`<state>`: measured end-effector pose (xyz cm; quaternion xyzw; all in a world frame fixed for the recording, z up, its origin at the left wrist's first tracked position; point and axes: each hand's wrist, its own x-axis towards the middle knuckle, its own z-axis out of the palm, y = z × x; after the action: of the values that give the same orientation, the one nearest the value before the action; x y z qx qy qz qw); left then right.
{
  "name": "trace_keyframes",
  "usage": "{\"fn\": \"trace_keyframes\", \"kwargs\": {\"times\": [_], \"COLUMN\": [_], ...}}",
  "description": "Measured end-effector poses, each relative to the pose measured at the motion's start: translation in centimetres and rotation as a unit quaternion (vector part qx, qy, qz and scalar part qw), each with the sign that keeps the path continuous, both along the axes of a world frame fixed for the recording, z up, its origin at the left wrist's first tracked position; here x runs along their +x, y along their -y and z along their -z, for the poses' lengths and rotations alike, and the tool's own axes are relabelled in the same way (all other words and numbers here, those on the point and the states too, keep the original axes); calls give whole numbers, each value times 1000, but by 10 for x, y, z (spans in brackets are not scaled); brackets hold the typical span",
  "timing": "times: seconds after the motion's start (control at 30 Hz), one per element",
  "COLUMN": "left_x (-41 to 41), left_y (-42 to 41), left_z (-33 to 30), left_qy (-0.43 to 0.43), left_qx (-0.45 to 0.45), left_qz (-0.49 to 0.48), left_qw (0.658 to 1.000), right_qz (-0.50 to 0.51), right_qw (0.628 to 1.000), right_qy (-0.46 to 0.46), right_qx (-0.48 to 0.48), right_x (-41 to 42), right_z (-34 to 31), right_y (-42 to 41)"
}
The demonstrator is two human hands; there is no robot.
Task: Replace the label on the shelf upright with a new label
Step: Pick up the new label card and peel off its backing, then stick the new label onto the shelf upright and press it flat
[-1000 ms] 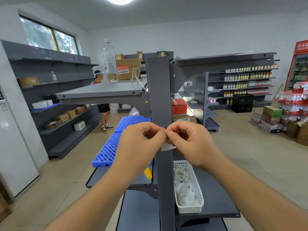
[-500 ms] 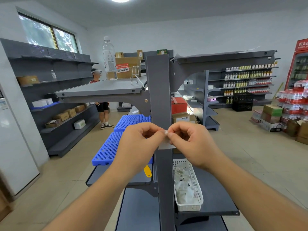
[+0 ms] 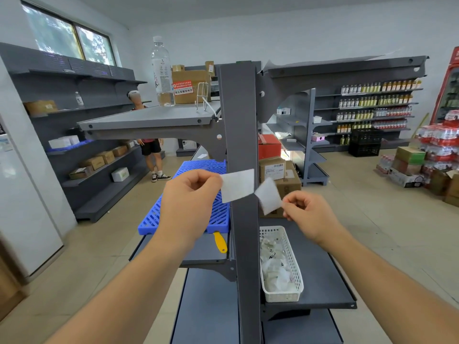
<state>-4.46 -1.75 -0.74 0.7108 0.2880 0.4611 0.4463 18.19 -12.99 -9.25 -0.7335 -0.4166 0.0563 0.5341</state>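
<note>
1. The grey shelf upright point(image 3: 239, 145) stood in the middle of the view, with grey shelves branching off it to either side.
2. Left of the upright, a blue slatted mat point(image 3: 198, 194) lay on a shelf, with a yellow tool point(image 3: 220, 242) just below the mat's near edge.
3. Right of the upright and lower down, a white basket point(image 3: 290, 271) of crumpled white scraps sat on a shelf.
4. The left hand point(image 3: 191, 202) was raised just left of the upright, its grip pinched closed on the left edge of a white label point(image 3: 237, 185) lying across the upright's front face.
5. The right hand point(image 3: 309, 214) was just right of the upright, its grip pinched closed on a corner of a second white sheet point(image 3: 268, 196), which tilted toward the upright and met the label's lower right corner.
</note>
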Motion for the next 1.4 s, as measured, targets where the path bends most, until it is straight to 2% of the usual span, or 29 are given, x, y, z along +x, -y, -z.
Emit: {"fn": "trace_keyframes", "kwargs": {"times": [0.13,0.23,0.43,0.57,0.77,0.97,1.3,1.4], "left_x": [-4,-6,-16,-25,-35,-38,-27,-23], "left_y": [-6,-9,-12,-17,-19,-19,-15,-14], "left_z": [3,7,12,12,12,13,12,11], "left_qy": [-2,-14,-21,-13,-22,-30,-23,-16], "left_qx": [-1,-3,0,-6,13,15,27,30], "left_qz": [-16,-25,-38,-50,-61,-69,-50,-44], "left_qw": [1000,1000,999,999,998,997,998,998], "right_qz": [96,133,109,79,85,83,72,77], "right_qw": [992,979,952,936,929,937,956,970], "right_qy": [-23,-7,63,106,135,118,97,77], "right_qx": [-83,-157,-278,-325,-335,-319,-266,-218], "right_x": [28,38,45,47,54,51,48,37], "right_z": [32,53,88,98,104,99,84,71], "right_y": [-3,-7,-28,-42,-56,-60,-46,-40]}}
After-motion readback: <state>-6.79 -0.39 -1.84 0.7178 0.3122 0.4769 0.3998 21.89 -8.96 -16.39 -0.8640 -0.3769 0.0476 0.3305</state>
